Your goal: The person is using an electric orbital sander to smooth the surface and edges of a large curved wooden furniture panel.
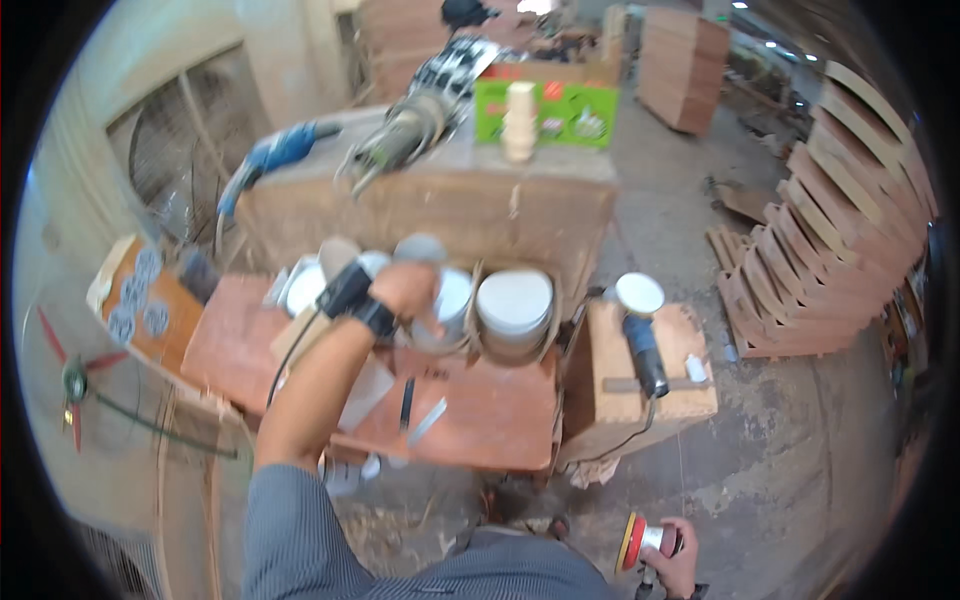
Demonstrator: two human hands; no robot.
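My left hand [408,292] reaches over the stacks of round sanding discs on the bench, at the near side of a white disc stack [453,296]. Its fingers point down and are blurred, so I cannot tell whether they grip a disc. A dark strap and a small black box with a cable sit at that wrist. Just right of it stands another disc stack [515,303] in a round cardboard holder. Low at the right, my right hand [677,560] is closed around a round orbital sander [645,543] with a red and yellow pad edge, tilted on its side.
The reddish bench [480,420] carries a black strip and a metal ruler [428,421]. A blue power tool with a white disc [642,350] lies on a wooden box at right. Behind are a blue corded tool [285,148] and a green carton [575,115]. Curved wooden parts [810,240] are piled right.
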